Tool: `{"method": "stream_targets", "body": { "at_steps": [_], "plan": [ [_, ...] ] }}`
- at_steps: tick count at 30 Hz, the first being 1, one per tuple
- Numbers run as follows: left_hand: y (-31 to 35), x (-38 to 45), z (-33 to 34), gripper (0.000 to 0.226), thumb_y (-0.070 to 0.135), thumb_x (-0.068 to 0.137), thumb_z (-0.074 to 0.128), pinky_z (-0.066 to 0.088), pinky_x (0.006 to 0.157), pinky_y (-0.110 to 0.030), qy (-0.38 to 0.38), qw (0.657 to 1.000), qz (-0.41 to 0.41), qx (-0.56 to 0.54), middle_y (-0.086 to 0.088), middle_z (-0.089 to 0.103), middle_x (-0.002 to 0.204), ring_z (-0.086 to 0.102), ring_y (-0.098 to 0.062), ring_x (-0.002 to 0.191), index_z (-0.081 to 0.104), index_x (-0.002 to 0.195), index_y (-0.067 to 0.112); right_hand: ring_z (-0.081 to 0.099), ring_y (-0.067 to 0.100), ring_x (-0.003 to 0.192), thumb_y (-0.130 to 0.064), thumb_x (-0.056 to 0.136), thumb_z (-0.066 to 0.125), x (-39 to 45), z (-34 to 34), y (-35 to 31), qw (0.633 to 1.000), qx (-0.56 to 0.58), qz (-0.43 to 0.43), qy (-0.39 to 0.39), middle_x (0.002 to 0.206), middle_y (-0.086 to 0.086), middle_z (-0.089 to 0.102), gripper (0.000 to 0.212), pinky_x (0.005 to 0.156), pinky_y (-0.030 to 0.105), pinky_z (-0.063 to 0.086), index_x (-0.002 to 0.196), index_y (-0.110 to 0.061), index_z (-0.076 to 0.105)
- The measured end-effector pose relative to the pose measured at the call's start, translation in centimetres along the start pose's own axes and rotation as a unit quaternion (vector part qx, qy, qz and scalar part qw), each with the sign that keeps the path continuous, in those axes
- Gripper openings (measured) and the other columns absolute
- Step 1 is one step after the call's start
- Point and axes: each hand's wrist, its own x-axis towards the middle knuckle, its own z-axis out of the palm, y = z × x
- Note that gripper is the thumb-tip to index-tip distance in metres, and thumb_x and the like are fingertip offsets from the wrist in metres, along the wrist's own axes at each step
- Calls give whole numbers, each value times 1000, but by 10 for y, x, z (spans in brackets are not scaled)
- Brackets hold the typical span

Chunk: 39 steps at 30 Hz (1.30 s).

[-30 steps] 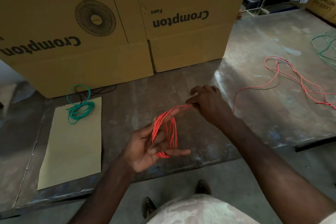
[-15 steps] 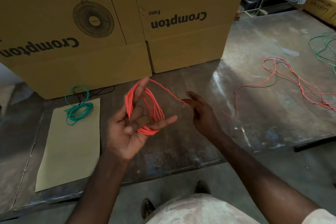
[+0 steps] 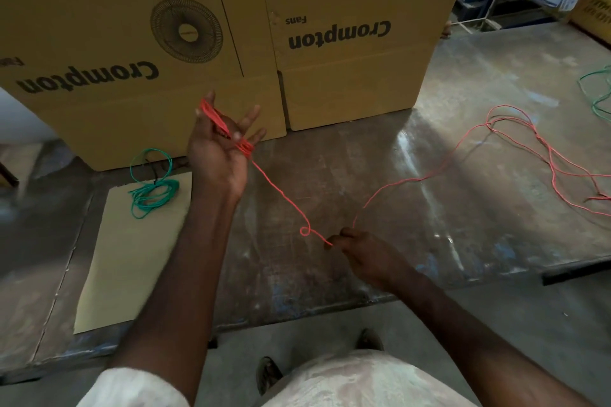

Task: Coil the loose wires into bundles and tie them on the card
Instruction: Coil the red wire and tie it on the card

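My left hand (image 3: pixel 220 150) is raised with the fingers spread, and a coil of red wire (image 3: pixel 228 132) is looped around the thumb and fingers. From the coil a single red strand (image 3: pixel 281 195) runs down to my right hand (image 3: pixel 367 254), which pinches it low over the table. The remaining red wire (image 3: pixel 515 149) trails loose across the table to the right. A coiled green bundle (image 3: pixel 152 192) lies at the top of the pale yellow card (image 3: pixel 132 258) on the left.
Two large Crompton cardboard boxes (image 3: pixel 347 43) stand along the back of the metal table (image 3: pixel 363 158). A loose green wire (image 3: pixel 595 92) lies at the far right edge. The table's front edge runs just above my shoes (image 3: pixel 267 373).
My left hand rose and moved away from me with the coil. My right hand drew back toward me and down, stretching the strand out between the hands.
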Motion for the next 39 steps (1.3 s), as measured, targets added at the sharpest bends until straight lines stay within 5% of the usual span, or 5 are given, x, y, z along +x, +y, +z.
{"method": "stream_targets", "body": {
  "at_steps": [4,11,16,29,39],
  "plan": [
    [-39,3,-12,38,35,114,38,58,84,-38,4,914,121,388,-4,59,81,63,0,70,56,143,17,66,19,97,-16,104,50,1,-7,-9,995,71,-55,34,110,-2,65,28,84,29,51,124,-22,69],
    [-96,-49,-64,35,37,112,40,52,87,-42,-225,671,94,700,-2,59,91,55,-24,84,61,97,12,61,16,80,5,84,51,11,-63,-6,969,128,-21,210,83,-2,59,24,73,36,48,86,-14,66],
    [-113,-120,-37,27,25,114,45,58,68,-21,-296,825,-118,468,1,63,100,65,2,77,69,119,13,56,25,75,6,78,48,31,-89,10,936,166,40,309,78,1,53,29,68,47,45,75,-21,58],
    [-81,-153,-4,41,30,118,35,55,90,-72,-362,844,-209,337,-12,28,46,37,-25,46,64,146,21,53,29,72,-6,81,51,52,-109,32,947,-110,170,248,81,-3,42,16,57,36,43,71,-18,48],
    [-75,-162,-6,44,26,115,35,55,91,-58,-338,868,-271,243,-4,25,45,31,-14,41,63,145,11,58,39,73,-12,85,53,50,-100,57,934,-162,247,201,82,2,42,13,57,34,35,74,-16,49]
  ]
}}
